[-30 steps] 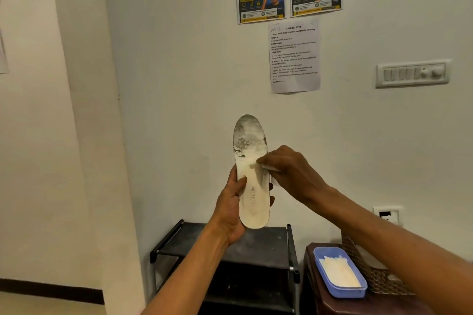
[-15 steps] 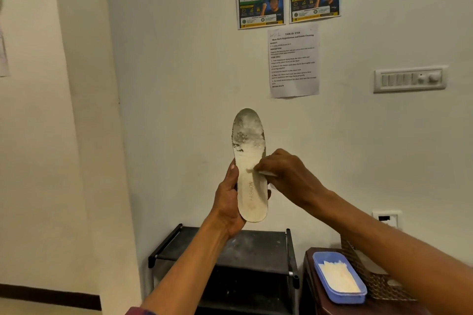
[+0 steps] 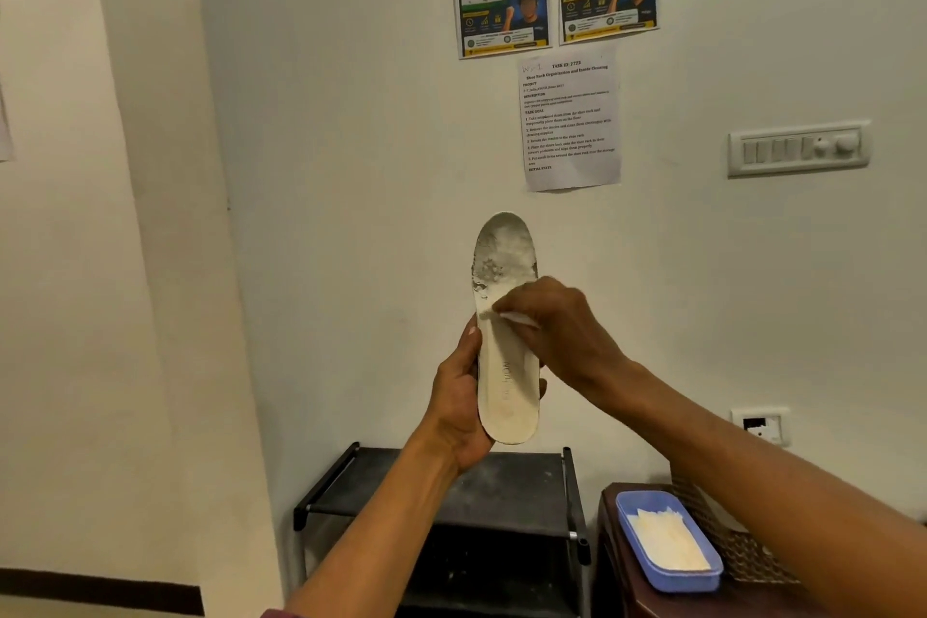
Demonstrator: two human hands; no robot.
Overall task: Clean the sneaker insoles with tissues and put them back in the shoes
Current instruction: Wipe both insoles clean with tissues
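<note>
A white insole [image 3: 506, 366] stands upright in front of the wall, toe end up, with grey dirt on the toe area. My left hand [image 3: 459, 409] grips its lower half from the left side and behind. My right hand [image 3: 557, 331] presses a small folded white tissue [image 3: 511, 318] against the insole's middle, just below the dirty patch. No shoes are in view.
A black shoe rack [image 3: 501, 492] stands against the wall below my hands. Right of it a dark brown stool [image 3: 617, 542] carries a blue tray [image 3: 667, 582] of white tissues and a woven basket [image 3: 742, 552]. Posters, a task sheet and a switch panel hang on the wall.
The right hand with the tissue has slid a little up and across the insole. The view has tilted slightly upward. The left hand keeps the same grip.
</note>
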